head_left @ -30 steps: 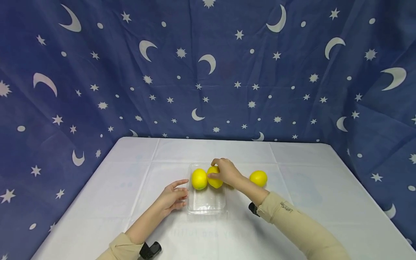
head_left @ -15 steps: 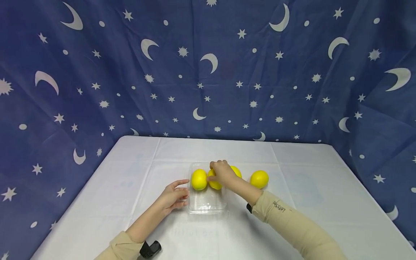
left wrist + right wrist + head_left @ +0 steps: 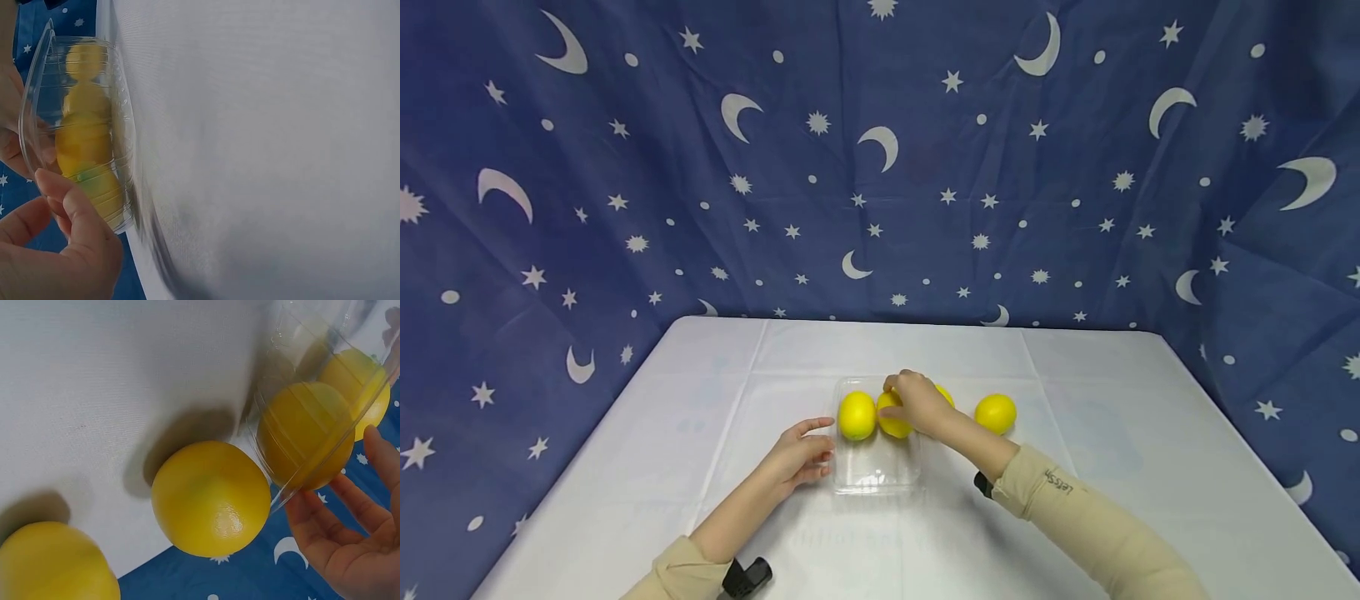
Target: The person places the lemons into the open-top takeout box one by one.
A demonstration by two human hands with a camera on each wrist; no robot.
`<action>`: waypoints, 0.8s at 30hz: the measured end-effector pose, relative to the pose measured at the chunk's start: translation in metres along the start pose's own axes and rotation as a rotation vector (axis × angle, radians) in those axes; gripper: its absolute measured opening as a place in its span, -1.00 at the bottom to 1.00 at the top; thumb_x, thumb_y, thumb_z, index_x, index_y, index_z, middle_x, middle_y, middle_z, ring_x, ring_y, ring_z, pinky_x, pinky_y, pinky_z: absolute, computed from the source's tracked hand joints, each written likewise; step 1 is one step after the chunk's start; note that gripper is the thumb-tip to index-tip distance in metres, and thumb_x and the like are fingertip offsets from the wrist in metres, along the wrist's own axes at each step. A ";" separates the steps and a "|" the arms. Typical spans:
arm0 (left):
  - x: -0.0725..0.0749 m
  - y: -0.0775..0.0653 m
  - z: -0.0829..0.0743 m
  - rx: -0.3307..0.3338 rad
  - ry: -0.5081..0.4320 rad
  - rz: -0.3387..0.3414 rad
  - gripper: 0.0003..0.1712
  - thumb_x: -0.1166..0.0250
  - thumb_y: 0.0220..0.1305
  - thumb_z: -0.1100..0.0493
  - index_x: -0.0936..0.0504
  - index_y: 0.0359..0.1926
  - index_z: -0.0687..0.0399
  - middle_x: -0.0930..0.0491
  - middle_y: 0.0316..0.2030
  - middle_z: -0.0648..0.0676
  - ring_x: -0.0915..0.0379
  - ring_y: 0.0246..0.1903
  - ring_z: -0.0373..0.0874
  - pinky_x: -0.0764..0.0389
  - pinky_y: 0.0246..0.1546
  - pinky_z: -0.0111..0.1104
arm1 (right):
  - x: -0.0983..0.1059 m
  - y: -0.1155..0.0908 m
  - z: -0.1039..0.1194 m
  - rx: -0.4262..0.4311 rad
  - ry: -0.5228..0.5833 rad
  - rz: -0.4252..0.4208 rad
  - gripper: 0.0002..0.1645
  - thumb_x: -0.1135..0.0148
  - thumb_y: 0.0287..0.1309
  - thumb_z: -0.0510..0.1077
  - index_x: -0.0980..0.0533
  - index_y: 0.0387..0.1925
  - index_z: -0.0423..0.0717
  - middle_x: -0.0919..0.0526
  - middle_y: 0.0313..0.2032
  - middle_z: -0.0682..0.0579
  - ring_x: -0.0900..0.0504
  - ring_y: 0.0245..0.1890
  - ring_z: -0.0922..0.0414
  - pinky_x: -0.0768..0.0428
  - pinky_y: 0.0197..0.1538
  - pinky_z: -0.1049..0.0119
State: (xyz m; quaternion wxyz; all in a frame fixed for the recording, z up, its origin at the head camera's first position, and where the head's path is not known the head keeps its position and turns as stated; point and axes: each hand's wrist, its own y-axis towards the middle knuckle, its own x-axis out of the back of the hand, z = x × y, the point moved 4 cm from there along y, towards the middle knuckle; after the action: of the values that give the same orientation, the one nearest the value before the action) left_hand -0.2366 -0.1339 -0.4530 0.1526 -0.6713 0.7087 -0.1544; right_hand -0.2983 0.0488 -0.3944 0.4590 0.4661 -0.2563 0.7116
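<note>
A clear plastic container (image 3: pixel 877 467) lies on the white table, with two yellow lemons side by side at its far end. The left one (image 3: pixel 857 416) shows a greenish tip in the left wrist view. My right hand (image 3: pixel 922 406) reaches over the right wall and holds the second lemon (image 3: pixel 892 416) between thumb and fingers. Its fingers (image 3: pixel 362 506) show beside that lemon in the right wrist view. My left hand (image 3: pixel 801 454) is at the container's left side, its extended fingers (image 3: pixel 84 212) touching or very near the wall; contact is unclear.
A third lemon (image 3: pixel 211 499) sits just outside the container's right wall, partly hidden by my right hand in the head view. Farther right lies another lemon (image 3: pixel 996 414). A blue curtain (image 3: pixel 880 167) with moons and stars hangs behind the table (image 3: pixel 1075 517).
My right hand has shifted slightly lower over the lemon in the container. The lemon behind that hand has come into view. My left hand stays where it was.
</note>
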 end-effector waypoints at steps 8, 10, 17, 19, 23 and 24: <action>0.001 0.000 -0.001 0.000 -0.012 0.039 -0.44 -0.18 0.20 0.35 -0.33 0.24 0.19 -0.48 -0.37 0.00 -0.43 -0.46 -0.24 -0.60 -0.48 -0.51 | 0.007 -0.005 -0.005 -0.009 0.038 -0.012 -0.66 -0.39 -0.01 -0.25 -0.59 -0.15 -0.27 -0.63 -0.20 -0.17 -0.60 -0.18 -0.02 -0.61 -0.01 0.14; 0.001 0.000 0.001 0.009 -0.019 0.052 -0.43 -0.18 0.21 0.35 -0.31 0.25 0.19 -0.47 -0.39 -0.01 -0.42 -0.46 -0.24 -0.60 -0.48 -0.51 | 0.007 -0.005 -0.006 -0.004 0.051 -0.003 -0.68 -0.38 0.00 -0.26 -0.59 -0.15 -0.26 -0.64 -0.21 -0.15 -0.59 -0.19 0.00 -0.61 -0.04 0.17; 0.001 0.000 0.002 0.016 -0.026 0.056 -0.43 -0.19 0.21 0.34 -0.30 0.24 0.18 -0.46 -0.41 -0.02 -0.42 -0.47 -0.25 -0.60 -0.50 -0.51 | 0.008 -0.009 -0.009 -0.010 0.088 -0.019 -0.71 -0.37 0.01 -0.26 -0.60 -0.17 -0.22 -0.65 -0.21 -0.11 -0.59 -0.18 0.03 -0.63 -0.06 0.21; 0.001 0.000 0.002 0.015 -0.019 0.050 -0.44 -0.20 0.20 0.34 -0.30 0.24 0.17 -0.46 -0.41 -0.02 -0.41 -0.48 -0.25 -0.59 -0.51 -0.52 | 0.010 -0.011 -0.009 -0.015 0.099 -0.029 -0.71 -0.37 0.01 -0.26 -0.60 -0.17 -0.21 -0.65 -0.21 -0.11 -0.59 -0.18 0.01 -0.63 -0.08 0.20; 0.001 -0.001 0.002 0.014 -0.024 0.052 -0.43 -0.19 0.21 0.35 -0.29 0.24 0.18 -0.45 -0.41 -0.03 -0.40 -0.51 -0.27 -0.57 -0.53 -0.54 | 0.014 -0.016 -0.012 -0.026 0.114 -0.049 -0.73 -0.36 0.01 -0.26 -0.60 -0.18 -0.21 -0.64 -0.21 -0.13 -0.59 -0.23 -0.01 -0.62 -0.13 0.20; 0.001 -0.001 0.001 0.014 -0.028 0.056 -0.43 -0.19 0.21 0.35 -0.29 0.25 0.18 -0.45 -0.42 -0.03 -0.40 -0.51 -0.28 -0.56 -0.53 -0.54 | 0.015 -0.017 -0.013 -0.027 0.117 -0.056 -0.73 -0.36 0.01 -0.26 -0.59 -0.18 -0.21 -0.64 -0.21 -0.14 -0.59 -0.24 -0.01 -0.62 -0.14 0.20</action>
State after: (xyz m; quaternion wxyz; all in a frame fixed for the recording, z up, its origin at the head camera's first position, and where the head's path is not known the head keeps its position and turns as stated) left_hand -0.2349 -0.1346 -0.4538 0.1716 -0.6523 0.7238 -0.1457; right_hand -0.2910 0.0727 -0.3870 0.4993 0.4246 -0.2255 0.7208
